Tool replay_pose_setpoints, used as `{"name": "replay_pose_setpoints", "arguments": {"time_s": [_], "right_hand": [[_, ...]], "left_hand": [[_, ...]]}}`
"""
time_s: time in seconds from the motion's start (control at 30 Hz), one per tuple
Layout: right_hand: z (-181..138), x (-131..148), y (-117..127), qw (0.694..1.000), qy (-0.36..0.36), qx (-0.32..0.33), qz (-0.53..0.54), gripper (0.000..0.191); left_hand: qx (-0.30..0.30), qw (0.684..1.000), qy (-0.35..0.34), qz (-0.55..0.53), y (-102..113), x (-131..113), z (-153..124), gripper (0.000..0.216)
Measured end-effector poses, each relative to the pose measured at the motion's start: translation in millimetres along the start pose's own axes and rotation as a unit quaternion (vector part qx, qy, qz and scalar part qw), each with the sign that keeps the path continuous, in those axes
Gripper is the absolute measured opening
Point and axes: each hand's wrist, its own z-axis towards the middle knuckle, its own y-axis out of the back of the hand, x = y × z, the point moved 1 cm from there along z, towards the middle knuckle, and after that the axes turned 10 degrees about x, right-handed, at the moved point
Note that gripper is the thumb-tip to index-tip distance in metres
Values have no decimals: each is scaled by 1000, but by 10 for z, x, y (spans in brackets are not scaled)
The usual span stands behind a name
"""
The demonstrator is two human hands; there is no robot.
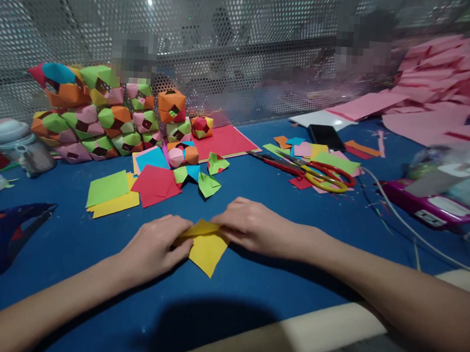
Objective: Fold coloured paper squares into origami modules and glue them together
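Between my hands is a yellow square of paper (209,252), turned cornerwise with its far part folded over. My left hand (155,248) pinches its left corner between thumb and fingers. On the right edge of the fold, my right hand (251,225) grips the paper with curled fingers. Just beyond lie a red paper stack (154,186), green paper squares (107,188) on yellow ones, and small folded green pieces (209,184). Folded multicoloured paper cubes (114,119) are piled in rows at the back left.
A blue glue gun (3,235) lies at the left. Scissors (323,177) with red and yellow handles rest on paper scraps, near a black phone (326,137). A purple power strip (430,203) and white cable sit right. Pink paper (446,89) heaps against the perforated metal screen (246,21).
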Motion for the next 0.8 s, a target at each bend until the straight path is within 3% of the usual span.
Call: {"name": "replay_pose_setpoints", "arguments": {"time_s": [0.1,0.27,0.43,0.8], "right_hand": [[84,7,-59,990,-63,-53,117,29],[157,6,-99,951,-129,-81,271,34],[162,-11,-120,947,-156,-101,264,32],[172,37,-146,922,-153,-173,311,29]], "left_hand": [[-36,991,43,-120,-3,-11,35,19],[-63,940,100,-319,-44,11,63,20],[-77,897,115,-420,-73,7,77,23],[-65,842,127,-520,-84,-45,119,32]]}}
